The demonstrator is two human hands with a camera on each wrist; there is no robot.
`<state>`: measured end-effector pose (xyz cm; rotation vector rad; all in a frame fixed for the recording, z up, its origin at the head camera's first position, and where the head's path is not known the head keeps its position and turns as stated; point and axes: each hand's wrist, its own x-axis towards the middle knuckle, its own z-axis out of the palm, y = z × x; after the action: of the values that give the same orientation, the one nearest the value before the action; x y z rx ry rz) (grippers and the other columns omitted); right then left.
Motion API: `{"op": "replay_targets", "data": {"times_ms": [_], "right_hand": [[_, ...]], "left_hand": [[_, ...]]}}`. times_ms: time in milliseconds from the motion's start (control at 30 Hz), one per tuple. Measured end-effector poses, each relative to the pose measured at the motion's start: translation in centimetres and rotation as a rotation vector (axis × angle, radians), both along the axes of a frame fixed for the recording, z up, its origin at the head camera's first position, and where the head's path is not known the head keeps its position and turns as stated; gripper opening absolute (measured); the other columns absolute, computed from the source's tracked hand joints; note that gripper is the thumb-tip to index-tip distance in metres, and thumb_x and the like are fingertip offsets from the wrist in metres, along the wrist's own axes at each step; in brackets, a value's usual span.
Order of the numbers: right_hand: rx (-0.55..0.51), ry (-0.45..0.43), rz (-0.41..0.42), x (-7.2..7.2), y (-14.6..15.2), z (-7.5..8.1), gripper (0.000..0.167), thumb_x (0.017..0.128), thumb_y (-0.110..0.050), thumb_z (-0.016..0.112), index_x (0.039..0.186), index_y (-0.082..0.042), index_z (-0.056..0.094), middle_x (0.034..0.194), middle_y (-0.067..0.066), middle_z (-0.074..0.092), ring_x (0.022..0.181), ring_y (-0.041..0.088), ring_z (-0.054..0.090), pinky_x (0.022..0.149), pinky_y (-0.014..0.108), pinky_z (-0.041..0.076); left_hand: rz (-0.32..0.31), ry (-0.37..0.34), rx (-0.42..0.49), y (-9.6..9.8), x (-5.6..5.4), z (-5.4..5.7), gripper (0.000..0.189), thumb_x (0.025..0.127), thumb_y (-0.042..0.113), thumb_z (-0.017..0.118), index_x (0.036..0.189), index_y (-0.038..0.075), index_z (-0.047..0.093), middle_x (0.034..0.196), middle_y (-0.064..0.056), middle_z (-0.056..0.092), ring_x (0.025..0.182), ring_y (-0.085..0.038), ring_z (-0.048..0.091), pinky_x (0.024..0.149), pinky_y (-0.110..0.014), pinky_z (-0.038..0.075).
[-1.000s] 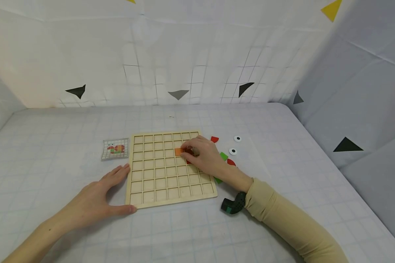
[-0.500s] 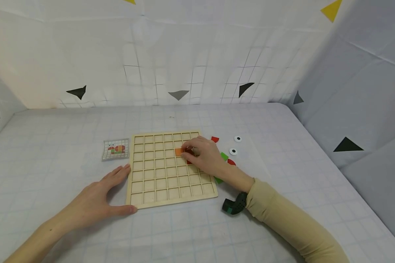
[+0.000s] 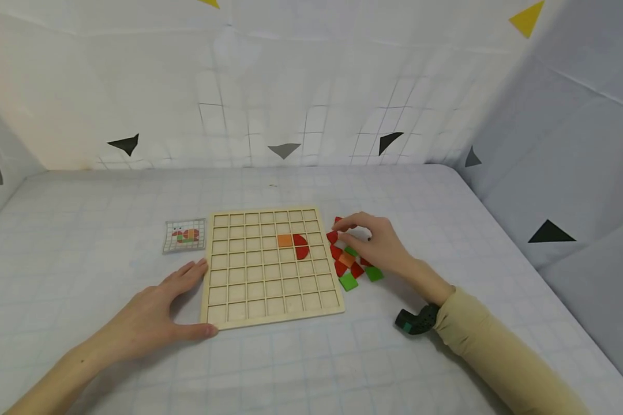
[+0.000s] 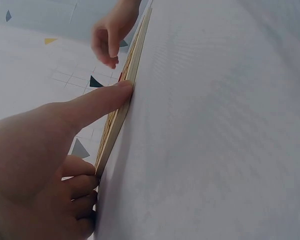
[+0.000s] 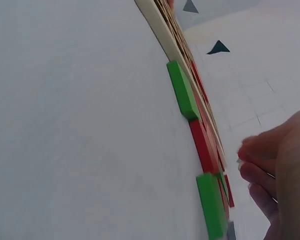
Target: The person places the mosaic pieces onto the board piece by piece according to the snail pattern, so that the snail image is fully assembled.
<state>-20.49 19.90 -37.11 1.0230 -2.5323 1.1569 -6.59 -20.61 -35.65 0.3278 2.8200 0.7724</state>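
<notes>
A wooden grid board (image 3: pixel 252 266) lies flat in the head view. An orange square tile (image 3: pixel 285 241) and two red quarter-round tiles (image 3: pixel 301 252) sit in its cells, the red ones curving outward together. My left hand (image 3: pixel 147 317) rests at the board's lower left corner, thumb at the front edge and spread fingers along the left side. Right of the board, my right hand (image 3: pixel 381 245) hovers over loose tiles, thumb and forefinger slightly apart beside a red tile (image 3: pixel 332 237). Close by lie green tiles (image 3: pixel 348 282), another orange tile (image 3: pixel 346 260) and several red ones.
A small pattern card (image 3: pixel 184 236) with a coloured snail-like picture lies left of the board. A black device (image 3: pixel 416 320) is worn at the right wrist. White cloth with dark triangles (image 3: pixel 284 151) rises behind the table.
My right hand has moved from the orange tile on the board rightward to the loose tiles, uncovering the two red tiles in the grid. My left hand stays at the board's corner.
</notes>
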Motion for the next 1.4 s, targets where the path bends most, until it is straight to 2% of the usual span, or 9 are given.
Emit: {"op": "replay_targets", "data": {"times_ms": [167,300,433,633,767,900,1000,1133,1400], "right_hand": [[0.043,0.005,0.06,0.3,1.9,-0.6,0.023,0.087,-0.01,0.078,0.109,-0.015,0.073,0.105,-0.003,0.073,0.097,0.013,0.064,0.083,0.034,0.052],[0.03,-0.039,0.104,0.7,2.8,-1.1,0.025,0.085,-0.011,0.08,0.11,-0.016,0.074,0.107,-0.005,0.073,0.099,0.01,0.064,0.087,0.028,0.052],[0.017,-0.05,0.124,1.0,2.9,-1.3,0.029,0.082,-0.01,0.083,0.109,-0.014,0.074,0.105,-0.002,0.073,0.1,0.014,0.064,0.088,0.028,0.051],[-0.005,-0.063,0.132,2.0,2.0,-0.1,0.029,0.077,-0.003,0.085,0.103,-0.005,0.075,0.098,0.008,0.073,0.095,0.028,0.061,0.083,0.035,0.049],[-0.008,-0.064,0.136,2.5,1.6,0.8,0.029,0.075,0.002,0.085,0.102,-0.001,0.074,0.097,0.012,0.073,0.094,0.031,0.061,0.083,0.036,0.05],[-0.006,-0.037,0.121,2.1,2.0,-0.1,0.028,0.075,0.0,0.085,0.101,-0.004,0.075,0.096,0.008,0.073,0.093,0.026,0.062,0.082,0.037,0.049],[-0.008,-0.004,0.119,1.4,2.5,-1.1,0.027,0.077,-0.006,0.086,0.102,-0.011,0.076,0.096,0.001,0.073,0.093,0.02,0.062,0.082,0.035,0.049],[-0.012,0.011,0.123,0.9,2.8,-1.7,0.026,0.08,-0.01,0.085,0.104,-0.016,0.076,0.099,-0.005,0.073,0.095,0.013,0.061,0.082,0.031,0.05],[-0.018,0.046,0.083,0.9,2.8,-2.0,0.028,0.077,0.002,0.083,0.103,-0.005,0.075,0.097,0.007,0.073,0.09,0.025,0.061,0.072,0.033,0.049]], "left_hand": [[-0.001,0.001,0.008,0.0,0.0,0.0,0.117,0.066,0.083,0.068,0.16,0.028,0.025,0.163,-0.012,0.03,0.142,-0.048,0.035,0.103,-0.071,0.033],[-0.003,0.0,0.009,0.0,0.1,0.1,0.117,0.066,0.083,0.068,0.16,0.028,0.026,0.163,-0.012,0.029,0.143,-0.047,0.034,0.104,-0.072,0.033],[-0.004,0.002,0.007,0.0,0.0,0.1,0.117,0.066,0.083,0.068,0.16,0.028,0.026,0.163,-0.012,0.029,0.143,-0.048,0.034,0.104,-0.072,0.032],[-0.003,0.001,0.004,0.0,0.0,0.2,0.118,0.066,0.083,0.068,0.16,0.027,0.025,0.163,-0.012,0.029,0.143,-0.048,0.034,0.104,-0.072,0.032],[-0.006,0.0,0.002,0.0,0.0,0.2,0.118,0.065,0.083,0.068,0.16,0.027,0.025,0.164,-0.012,0.029,0.143,-0.047,0.033,0.104,-0.072,0.032],[-0.005,-0.001,0.003,0.0,0.0,0.1,0.118,0.066,0.083,0.068,0.16,0.028,0.025,0.164,-0.012,0.029,0.143,-0.048,0.033,0.103,-0.073,0.032],[-0.002,-0.002,0.006,0.0,0.1,0.1,0.117,0.066,0.083,0.068,0.16,0.029,0.025,0.164,-0.011,0.028,0.143,-0.048,0.034,0.103,-0.073,0.033],[0.001,-0.004,0.007,0.0,0.1,0.1,0.117,0.066,0.082,0.069,0.16,0.03,0.024,0.164,-0.01,0.028,0.142,-0.049,0.035,0.102,-0.072,0.033],[0.003,-0.006,0.005,0.0,0.0,0.1,0.116,0.066,0.083,0.069,0.16,0.03,0.024,0.164,-0.01,0.028,0.143,-0.048,0.034,0.102,-0.072,0.033]]}}
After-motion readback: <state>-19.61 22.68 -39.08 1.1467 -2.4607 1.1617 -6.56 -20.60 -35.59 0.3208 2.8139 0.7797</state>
